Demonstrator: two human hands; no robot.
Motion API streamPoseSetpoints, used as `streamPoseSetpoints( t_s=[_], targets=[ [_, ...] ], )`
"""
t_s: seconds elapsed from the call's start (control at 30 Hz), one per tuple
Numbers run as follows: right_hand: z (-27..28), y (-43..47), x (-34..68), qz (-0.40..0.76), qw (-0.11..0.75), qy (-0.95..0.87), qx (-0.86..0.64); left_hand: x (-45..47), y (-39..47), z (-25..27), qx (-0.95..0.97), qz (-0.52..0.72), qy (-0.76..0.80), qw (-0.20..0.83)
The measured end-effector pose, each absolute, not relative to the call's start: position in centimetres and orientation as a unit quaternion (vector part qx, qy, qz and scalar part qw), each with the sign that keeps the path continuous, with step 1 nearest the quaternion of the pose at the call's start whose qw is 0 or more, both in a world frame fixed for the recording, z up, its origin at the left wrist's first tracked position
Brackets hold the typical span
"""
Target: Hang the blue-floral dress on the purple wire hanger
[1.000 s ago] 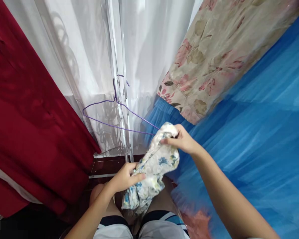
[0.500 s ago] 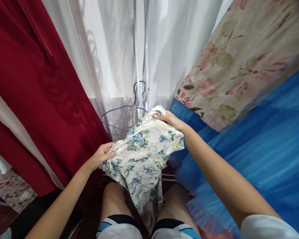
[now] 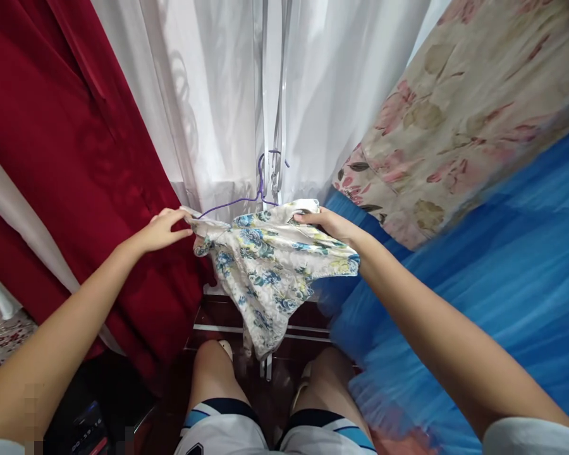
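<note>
A white garment with blue and yellow flowers [image 3: 265, 265] is stretched between my two hands in front of the white curtain. My left hand [image 3: 164, 229] grips its left shoulder edge, fingers closed around the cloth. On the other side, my right hand [image 3: 320, 220] pinches the top right part, with the thumb lying over the fabric. Behind the cloth hangs a purple wire hanger [image 3: 260, 183]. Its hook and the top of its left arm show, and its left end reaches into the garment's left shoulder. The hanger's right arm is hidden by the cloth.
White curtains [image 3: 218, 95] hang behind, with white ribbons [image 3: 266, 95] down the middle. A dark red drape [image 3: 109, 158] is at the left. A floral cloth [image 3: 431, 126] and blue tulle [image 3: 455, 272] fill the right. A phone [image 3: 91, 426] lies on a black surface at lower left.
My left hand has moved up and to the left, spreading the garment's left shoulder over the hanger's left end. The garment's lower part has risen from between my knees. My right hand has shifted slightly right.
</note>
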State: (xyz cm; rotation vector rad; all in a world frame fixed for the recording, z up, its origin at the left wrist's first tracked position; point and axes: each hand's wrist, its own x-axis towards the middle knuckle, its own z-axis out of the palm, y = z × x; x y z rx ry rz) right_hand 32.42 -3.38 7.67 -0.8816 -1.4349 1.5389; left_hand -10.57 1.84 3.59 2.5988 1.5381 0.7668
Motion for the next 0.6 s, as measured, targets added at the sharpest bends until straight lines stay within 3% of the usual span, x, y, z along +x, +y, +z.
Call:
streamPoseSetpoints(
  t_s=[0.2, 0.3, 0.37, 0.53, 0.6],
  targets=[
    [6.2, -3.1, 32.4, 0.697, 0.368, -0.488, -0.375, -4.1, 1.5, 5.6, 0.817, 0.408, 0.381, 0.143],
    [4.8, -3.8, 33.9, 0.714, 0.374, -0.451, -0.385, -2.1, 0.7, 5.0, 0.774, 0.473, 0.411, 0.088],
    [3.7, -5.2, 35.0, 0.692, 0.424, -0.442, -0.383, -1.7, -0.1, 4.4, 0.749, 0.493, 0.442, 0.040],
    [1.6, -9.5, 35.0, 0.500, 0.669, -0.410, -0.367, -0.4, -2.0, 4.8, 0.776, 0.424, 0.460, -0.074],
    [2.4, -10.0, 34.1, 0.462, 0.705, -0.399, -0.361, 0.6, -2.0, 5.9, 0.774, 0.422, 0.460, -0.105]
  ],
)
